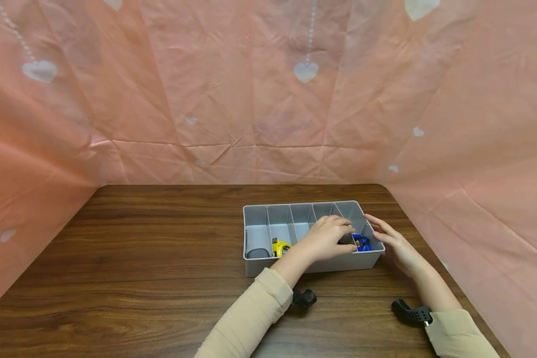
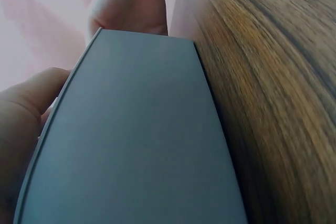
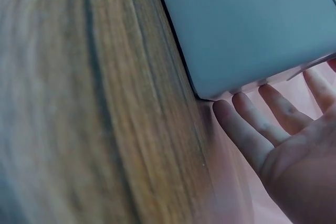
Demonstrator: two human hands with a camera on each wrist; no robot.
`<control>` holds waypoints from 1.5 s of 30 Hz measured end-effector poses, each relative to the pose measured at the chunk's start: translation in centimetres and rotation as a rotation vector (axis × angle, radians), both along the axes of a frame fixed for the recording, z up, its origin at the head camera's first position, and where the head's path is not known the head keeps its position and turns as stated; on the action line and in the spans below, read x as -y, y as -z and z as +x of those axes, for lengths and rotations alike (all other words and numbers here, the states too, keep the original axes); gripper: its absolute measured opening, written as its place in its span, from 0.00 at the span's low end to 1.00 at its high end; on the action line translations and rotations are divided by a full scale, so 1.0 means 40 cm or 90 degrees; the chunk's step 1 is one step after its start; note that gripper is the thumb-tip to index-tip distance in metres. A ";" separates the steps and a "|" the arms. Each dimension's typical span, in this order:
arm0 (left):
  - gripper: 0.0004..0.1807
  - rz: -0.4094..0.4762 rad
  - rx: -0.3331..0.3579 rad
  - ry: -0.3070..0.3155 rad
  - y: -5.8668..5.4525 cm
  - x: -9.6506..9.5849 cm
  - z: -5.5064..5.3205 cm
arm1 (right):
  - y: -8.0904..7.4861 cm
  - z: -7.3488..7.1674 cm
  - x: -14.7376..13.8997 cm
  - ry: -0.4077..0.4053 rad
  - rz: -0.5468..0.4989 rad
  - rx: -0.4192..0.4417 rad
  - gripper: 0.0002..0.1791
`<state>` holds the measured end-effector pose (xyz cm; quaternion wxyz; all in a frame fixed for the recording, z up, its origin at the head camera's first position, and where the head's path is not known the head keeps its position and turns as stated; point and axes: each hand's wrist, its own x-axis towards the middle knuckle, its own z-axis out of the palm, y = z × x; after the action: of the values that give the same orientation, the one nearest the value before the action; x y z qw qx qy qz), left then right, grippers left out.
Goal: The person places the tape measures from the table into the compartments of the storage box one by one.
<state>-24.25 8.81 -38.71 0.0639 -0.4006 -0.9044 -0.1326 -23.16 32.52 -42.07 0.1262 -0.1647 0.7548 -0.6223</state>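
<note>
A long grey divided organizer box (image 1: 268, 267) sits on the wooden table. Over its right-hand compartments reaches my left hand (image 1: 324, 238), thumb and fingers apart near the last divider; a dark thing shows between them, its kind unclear. Just beyond the fingertips, the rightmost compartment holds a blue and black item (image 1: 362, 243). My right hand (image 1: 398, 248) rests its nearly straight fingers against the box's right end; in the right wrist view those fingers (image 3: 247, 129) touch the outer wall. Further left in the box lie a yellow tape measure (image 1: 279, 247) and a dark grey rounded thing (image 1: 257, 253).
The brown wooden table (image 1: 116, 258) extends left of the box and in front of it. A pink curtain (image 1: 250, 99) with white hearts surrounds the table's back and sides. Black wrist straps (image 1: 411, 314) show near both sleeves.
</note>
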 end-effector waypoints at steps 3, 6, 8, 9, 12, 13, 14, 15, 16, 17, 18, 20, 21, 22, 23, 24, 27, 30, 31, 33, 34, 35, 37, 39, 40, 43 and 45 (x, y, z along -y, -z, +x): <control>0.26 -0.008 -0.004 0.002 -0.002 0.009 0.001 | -0.007 0.002 0.003 0.000 -0.004 0.004 0.30; 0.26 -0.012 -0.007 0.004 -0.005 0.019 0.002 | -0.013 0.004 0.006 0.000 -0.002 0.002 0.29; 0.27 -0.016 -0.008 0.006 -0.006 0.026 0.004 | -0.015 0.004 0.006 -0.002 0.002 -0.003 0.29; 0.27 -0.018 -0.009 0.007 -0.008 0.030 0.005 | -0.016 0.004 0.005 0.000 0.005 -0.007 0.29; 0.29 -0.021 -0.012 0.012 -0.012 0.042 0.008 | -0.018 0.005 0.004 0.002 -0.004 -0.014 0.28; 0.29 -0.024 -0.012 0.011 -0.013 0.046 0.010 | -0.019 0.006 0.004 0.002 -0.012 -0.015 0.28; 0.30 -0.026 -0.012 0.011 -0.014 0.051 0.011 | -0.019 0.007 0.005 0.003 -0.016 -0.018 0.28; 0.30 -0.028 -0.012 0.011 -0.016 0.056 0.012 | -0.020 0.008 0.006 0.004 -0.020 -0.021 0.28; 0.30 -0.031 -0.011 0.010 -0.016 0.061 0.012 | -0.020 0.008 0.007 0.005 -0.024 -0.024 0.27; 0.30 -0.034 -0.011 0.009 -0.018 0.067 0.014 | -0.022 0.008 0.008 0.010 -0.017 -0.035 0.27; 0.31 -0.036 -0.012 0.008 -0.020 0.072 0.015 | -0.024 0.009 0.009 0.016 -0.004 -0.046 0.27; 0.31 -0.039 -0.017 0.006 -0.025 0.084 0.016 | -0.031 0.009 0.012 0.027 0.028 -0.074 0.27; 0.31 -0.039 -0.021 0.005 -0.029 0.090 0.017 | -0.036 0.009 0.014 0.036 0.052 -0.093 0.27; 0.31 -0.040 -0.024 0.003 -0.032 0.097 0.018 | -0.041 0.009 0.016 0.047 0.079 -0.111 0.27; 0.31 -0.041 -0.030 0.000 -0.036 0.105 0.019 | -0.046 0.009 0.018 0.057 0.108 -0.131 0.27; 0.31 -0.044 -0.036 -0.002 -0.040 0.112 0.020 | -0.051 0.010 0.020 0.061 0.131 -0.145 0.27; 0.32 -0.051 -0.055 -0.008 -0.050 0.135 0.022 | -0.067 0.010 0.026 0.083 0.198 -0.172 0.27; 0.32 -0.055 -0.070 -0.011 -0.062 0.159 0.024 | -0.080 0.009 0.032 0.096 0.245 -0.181 0.27; 0.32 -0.053 -0.070 -0.013 -0.067 0.168 0.025 | -0.083 0.008 0.035 0.102 0.259 -0.180 0.27; 0.32 -0.044 -0.057 -0.017 -0.078 0.189 0.027 | -0.091 0.006 0.041 0.113 0.290 -0.184 0.27; 0.32 -0.040 -0.050 -0.019 -0.084 0.202 0.028 | -0.095 0.004 0.044 0.118 0.308 -0.189 0.27; 0.33 -0.032 -0.040 -0.024 -0.089 0.216 0.028 | -0.098 0.003 0.047 0.125 0.324 -0.192 0.26; 0.33 -0.019 -0.030 -0.036 -0.098 0.247 0.026 | -0.105 0.000 0.054 0.141 0.355 -0.197 0.26; 0.33 -0.003 -0.027 -0.053 -0.106 0.282 0.023 | -0.111 -0.004 0.058 0.157 0.380 -0.211 0.25; 0.33 0.000 -0.032 -0.062 -0.110 0.300 0.021 | -0.114 -0.006 0.061 0.163 0.388 -0.221 0.24; 0.33 0.008 -0.044 -0.094 -0.117 0.353 0.016 | -0.124 -0.013 0.065 0.169 0.398 -0.245 0.24; 0.33 0.013 -0.048 -0.115 -0.121 0.388 0.014 | -0.132 -0.019 0.068 0.165 0.404 -0.263 0.24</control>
<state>-23.69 -6.70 -33.87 0.1139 -0.3215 -0.9323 -0.1204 -23.91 29.79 -36.78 -0.0633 -0.1428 0.9334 -0.3229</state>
